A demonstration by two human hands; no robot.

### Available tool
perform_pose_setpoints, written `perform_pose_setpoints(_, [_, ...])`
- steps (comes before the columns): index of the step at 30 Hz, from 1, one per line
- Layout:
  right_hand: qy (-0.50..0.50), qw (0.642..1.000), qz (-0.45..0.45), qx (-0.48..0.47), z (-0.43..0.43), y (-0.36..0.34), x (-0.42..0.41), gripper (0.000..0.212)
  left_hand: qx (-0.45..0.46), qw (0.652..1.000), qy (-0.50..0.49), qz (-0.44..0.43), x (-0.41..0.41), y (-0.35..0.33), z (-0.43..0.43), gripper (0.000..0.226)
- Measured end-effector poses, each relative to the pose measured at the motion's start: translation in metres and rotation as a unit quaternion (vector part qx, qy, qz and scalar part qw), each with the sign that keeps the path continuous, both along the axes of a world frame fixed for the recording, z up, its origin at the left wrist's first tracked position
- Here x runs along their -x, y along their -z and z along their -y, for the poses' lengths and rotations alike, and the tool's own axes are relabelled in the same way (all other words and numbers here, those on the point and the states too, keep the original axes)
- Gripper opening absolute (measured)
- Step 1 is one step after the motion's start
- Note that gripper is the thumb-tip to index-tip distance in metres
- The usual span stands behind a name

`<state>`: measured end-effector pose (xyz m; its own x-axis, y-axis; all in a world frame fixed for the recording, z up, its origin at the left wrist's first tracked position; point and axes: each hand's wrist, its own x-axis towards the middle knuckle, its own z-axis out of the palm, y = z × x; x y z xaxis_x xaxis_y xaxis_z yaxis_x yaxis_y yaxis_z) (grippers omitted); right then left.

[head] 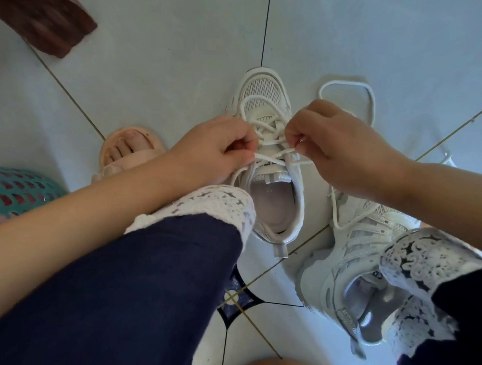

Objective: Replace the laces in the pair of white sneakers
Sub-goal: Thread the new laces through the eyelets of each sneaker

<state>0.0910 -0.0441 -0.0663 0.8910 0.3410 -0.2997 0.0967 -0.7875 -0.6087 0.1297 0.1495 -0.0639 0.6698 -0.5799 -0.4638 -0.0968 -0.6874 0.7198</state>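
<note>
Lace (pixel 273 155), a white cord, criss-crosses the sneaker (pixel 260 97), which stands upright on the floor (pixel 172 74) between the person's knees, toe pointing away. Near the top eyelets the left hand (pixel 218 150) pinches one strand, with fingers (pixel 242 146) curled round it. The right hand (pixel 333 146) pinches the other strand in the same way, and the two strands cross just above the tongue. A second sneaker (pixel 337 275) lies to the right, partly under a knee. A loose lace (pixel 369 97) loops on the floor beyond it, and I cannot tell whether this one is threaded into that shoe.

The cord looks soft, limp and very light, so it probably cannot be pushed through an eyelet from far back. The best hold is likely a pinch close to the tip or close to the eyelet. It seems grippy enough not to slip from dry fingers. The sneaker looks light, with a soft mesh upper, so on smooth tile it may slide or tip when a strand is tugged. Even pulls on both sides, or one hand on the collar, should steady it.
</note>
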Motion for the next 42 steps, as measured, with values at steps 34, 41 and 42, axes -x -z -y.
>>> perform_pose_setpoints(34, [0.019,0.997,0.069,0.033,0.005,-0.012,-0.005,0.009,0.015,0.987,0.002,0.161,0.007,-0.006,0.004,0.007])
perform_pose_setpoints(41, [-0.007,0.980,0.124,0.155,0.013,-0.009,0.000,0.024,0.047,0.987,-0.006,0.152,0.007,-0.012,-0.002,0.004])
perform_pose_setpoints(42, [-0.007,0.976,0.126,0.176,0.018,-0.007,0.000,0.025,0.046,0.985,-0.014,0.164,0.005,-0.013,-0.005,0.003])
